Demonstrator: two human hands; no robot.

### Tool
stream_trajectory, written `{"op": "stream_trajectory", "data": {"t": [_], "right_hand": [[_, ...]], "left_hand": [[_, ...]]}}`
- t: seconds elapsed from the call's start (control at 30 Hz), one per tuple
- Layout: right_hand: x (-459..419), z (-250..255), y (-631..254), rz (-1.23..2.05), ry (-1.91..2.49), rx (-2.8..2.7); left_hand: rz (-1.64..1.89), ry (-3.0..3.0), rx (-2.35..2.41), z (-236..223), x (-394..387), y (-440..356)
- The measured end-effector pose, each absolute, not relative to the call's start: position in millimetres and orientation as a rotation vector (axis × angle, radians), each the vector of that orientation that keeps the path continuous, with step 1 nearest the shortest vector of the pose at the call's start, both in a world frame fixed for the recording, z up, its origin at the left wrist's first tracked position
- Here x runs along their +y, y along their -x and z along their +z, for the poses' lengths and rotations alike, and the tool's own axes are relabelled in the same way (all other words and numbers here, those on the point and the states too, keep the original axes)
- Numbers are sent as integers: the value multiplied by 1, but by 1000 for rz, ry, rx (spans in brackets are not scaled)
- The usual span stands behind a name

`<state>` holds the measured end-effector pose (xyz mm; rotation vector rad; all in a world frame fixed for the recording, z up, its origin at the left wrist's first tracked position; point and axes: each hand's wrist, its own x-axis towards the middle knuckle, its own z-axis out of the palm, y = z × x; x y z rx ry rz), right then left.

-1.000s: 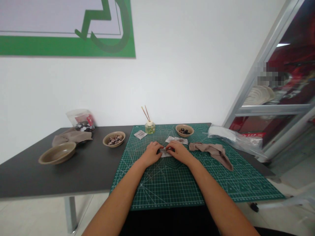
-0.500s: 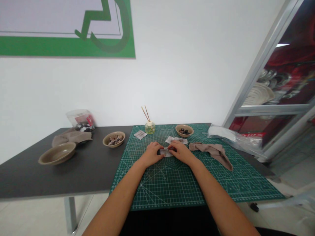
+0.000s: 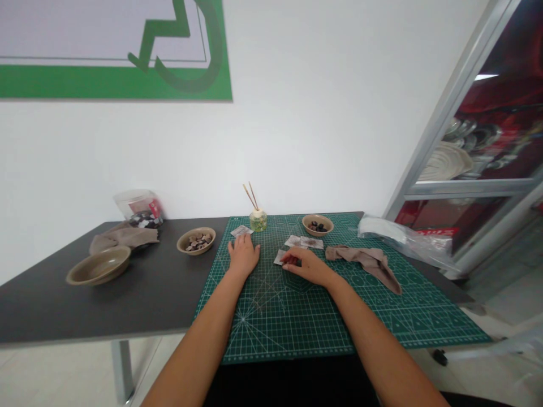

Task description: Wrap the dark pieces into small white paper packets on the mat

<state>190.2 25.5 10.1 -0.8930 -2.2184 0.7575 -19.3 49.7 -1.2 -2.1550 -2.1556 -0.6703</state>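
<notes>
My left hand [image 3: 244, 255] lies palm down with its fingers apart, reaching to the near edge of a small whitish printed sheet [image 3: 240, 229], which may be a flat packet. My right hand [image 3: 309, 265] is curled, thumb and fingers pinching at the right part of another such printed sheet [image 3: 279, 256]; a dark spot shows under the fingers, too hidden to name. Just behind it lie two more printed sheets, a left one [image 3: 293, 241] and a right one [image 3: 312, 243]. All of this is on a green cutting mat [image 3: 271, 322].
A reed diffuser [image 3: 258, 219] stands behind my left hand. Around are a bowl of dark pieces [image 3: 318, 225], a bowl of light pieces [image 3: 195, 241], a bare shallow bowl [image 3: 99, 265], brown cloths [image 3: 369, 262], a clear tub [image 3: 139, 209] and a plastic bag [image 3: 403, 240].
My left hand has let go of the middle sheet and moved left to the sheet by the diffuser. My right hand has stayed at the middle sheet, which has shifted slightly left.
</notes>
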Motion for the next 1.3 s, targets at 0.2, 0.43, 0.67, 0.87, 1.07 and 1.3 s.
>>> {"op": "stream_trajectory", "data": {"t": [0.2, 0.43, 0.67, 0.87, 1.07, 1.3], "right_hand": [[42, -3, -200, 468, 1121, -2201], [53, -8, -216, 139, 1383, -2059], [45, -1, -208, 274, 1158, -2055], [37, 4, -193, 425, 963, -2213], [37, 1, -195, 374, 1030, -2267], [35, 5, -190, 430, 971, -2315]], "left_hand": [[-514, 2223, -2138, -2, 50, 26], [-634, 2413, -1826, 14, 26, 6], [-843, 2994, -1470, 18, 21, -7], [-858, 2762, -1658, 9, 28, -1], [-857, 2904, -1558, 4, 28, -3], [-962, 2936, -1588, 2, 28, -4]]}}
